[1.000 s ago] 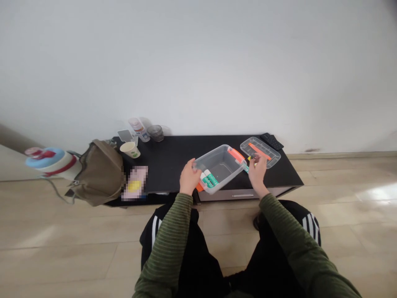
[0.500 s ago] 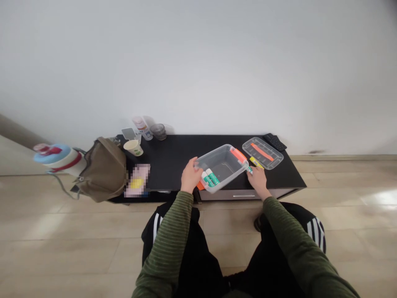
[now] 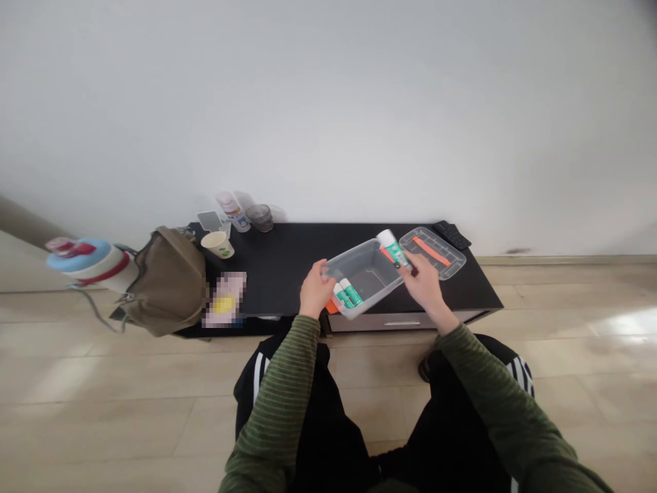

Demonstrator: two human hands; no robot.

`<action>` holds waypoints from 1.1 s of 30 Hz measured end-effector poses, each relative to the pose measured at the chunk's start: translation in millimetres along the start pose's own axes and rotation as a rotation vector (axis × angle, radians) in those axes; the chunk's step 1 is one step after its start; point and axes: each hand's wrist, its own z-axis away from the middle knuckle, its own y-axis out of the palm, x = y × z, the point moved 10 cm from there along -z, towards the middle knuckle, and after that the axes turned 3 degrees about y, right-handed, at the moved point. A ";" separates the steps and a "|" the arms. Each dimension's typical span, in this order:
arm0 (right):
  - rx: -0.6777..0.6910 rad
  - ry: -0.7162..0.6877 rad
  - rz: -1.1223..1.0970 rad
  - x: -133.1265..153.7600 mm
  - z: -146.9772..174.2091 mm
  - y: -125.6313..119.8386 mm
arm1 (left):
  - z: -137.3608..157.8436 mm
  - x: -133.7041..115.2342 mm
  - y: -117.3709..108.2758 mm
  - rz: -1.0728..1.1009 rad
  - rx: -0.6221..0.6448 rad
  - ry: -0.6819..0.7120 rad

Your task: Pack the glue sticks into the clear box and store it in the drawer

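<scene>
My left hand (image 3: 317, 289) grips the left end of a clear plastic box (image 3: 374, 294) with orange clasps, its thumb over the rim. Inside, at the left end, lie two green-and-white glue sticks (image 3: 349, 293) side by side. Above the box's right end, a third glue stick (image 3: 393, 248) is held tilted by my right hand (image 3: 423, 279), white cap toward the wall. The box's lid (image 3: 446, 259), clear with an orange strip, lies to the right, partly behind my right hand.
The black low cabinet (image 3: 298, 253) stands against the wall. A dark remote-like object (image 3: 452, 234) lies behind the lid. At left are a paper cup (image 3: 218, 244), a spray bottle (image 3: 235, 213), a glass (image 3: 261, 217), a brown bag (image 3: 172, 284) and a large bottle (image 3: 100, 263).
My right hand has lifted a glue stick up from beside the box's right end to above its rim. My left hand keeps its hold on the box.
</scene>
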 end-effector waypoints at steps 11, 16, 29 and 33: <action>0.731 0.138 0.585 22.6 -11.6 119.1 | -0.4 -1.1 -0.9 -0.039 0.008 0.009; 0.865 0.185 0.588 15.9 -5.2 127.1 | -0.1 -3.4 -1.2 -0.062 0.011 0.009; 0.870 0.194 0.526 18.2 -1.8 123.8 | -1.4 -3.1 0.2 -0.030 0.014 -0.005; 0.674 0.134 0.424 25.2 -6.0 113.6 | -2.0 -4.7 -0.1 -0.046 0.015 0.002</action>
